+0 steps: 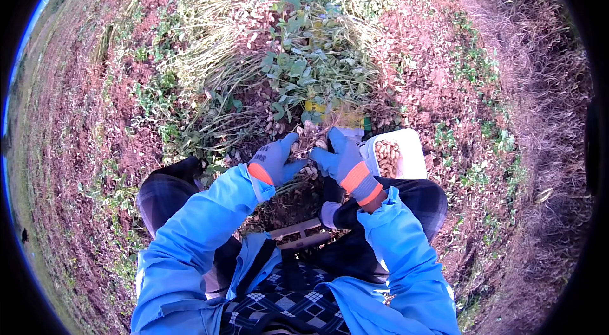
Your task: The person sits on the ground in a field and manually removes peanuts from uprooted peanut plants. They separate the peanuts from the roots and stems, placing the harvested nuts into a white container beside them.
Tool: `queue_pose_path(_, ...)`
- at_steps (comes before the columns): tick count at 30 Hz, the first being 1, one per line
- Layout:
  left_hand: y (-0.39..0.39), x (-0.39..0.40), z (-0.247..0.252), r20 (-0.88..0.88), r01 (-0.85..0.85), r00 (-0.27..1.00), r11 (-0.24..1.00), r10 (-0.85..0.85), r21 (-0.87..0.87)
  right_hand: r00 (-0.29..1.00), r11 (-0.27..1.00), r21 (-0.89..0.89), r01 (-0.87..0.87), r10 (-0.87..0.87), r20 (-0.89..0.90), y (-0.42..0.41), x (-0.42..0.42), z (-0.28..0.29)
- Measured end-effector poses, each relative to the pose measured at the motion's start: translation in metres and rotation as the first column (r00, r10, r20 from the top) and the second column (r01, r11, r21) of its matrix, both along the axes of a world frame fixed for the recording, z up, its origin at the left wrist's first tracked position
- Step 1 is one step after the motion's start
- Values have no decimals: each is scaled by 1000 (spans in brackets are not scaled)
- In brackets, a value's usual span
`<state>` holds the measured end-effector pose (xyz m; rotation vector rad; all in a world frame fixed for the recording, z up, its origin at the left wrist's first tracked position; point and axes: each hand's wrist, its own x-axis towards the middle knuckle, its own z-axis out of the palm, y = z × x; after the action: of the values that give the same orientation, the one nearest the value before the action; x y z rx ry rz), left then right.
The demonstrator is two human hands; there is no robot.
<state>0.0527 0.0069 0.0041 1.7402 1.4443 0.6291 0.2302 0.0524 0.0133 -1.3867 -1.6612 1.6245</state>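
Both my hands wear blue-coated grey work gloves with orange-striped cuffs. My left hand (276, 159) grips one side of a cluster of peanut pods and roots (309, 140) above my lap. On the other side, my right hand (338, 156) holds the same cluster, thumb and fingers against the pods. Its exact fingertip grip is partly hidden. Just right of my right hand stands a white plastic container (413, 154) with shelled-looking tan peanut pods (388, 158) in it. Leafy peanut plants (314, 64) are heaped directly beyond the hands.
Pulled peanut vines (214, 45) lie in a row to the front left. A yellow printed bag (349, 116) is partly covered by plants. Beneath me is a slatted frame (299, 235), possibly a stool. Dry grass (542, 73) borders the reddish soil (428, 83) at right.
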Motion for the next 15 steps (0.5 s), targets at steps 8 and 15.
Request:
queue_pose_path(8, 3, -4, -3, 242, 127, 965, 989, -105, -77, 945, 891, 326, -315, 263, 195, 11, 21, 10)
queue_pose_path(15, 4, -7, -10, 504, 347, 844, 904, -184, -251, 889, 825, 333, -457, 435, 142, 12, 29, 32)
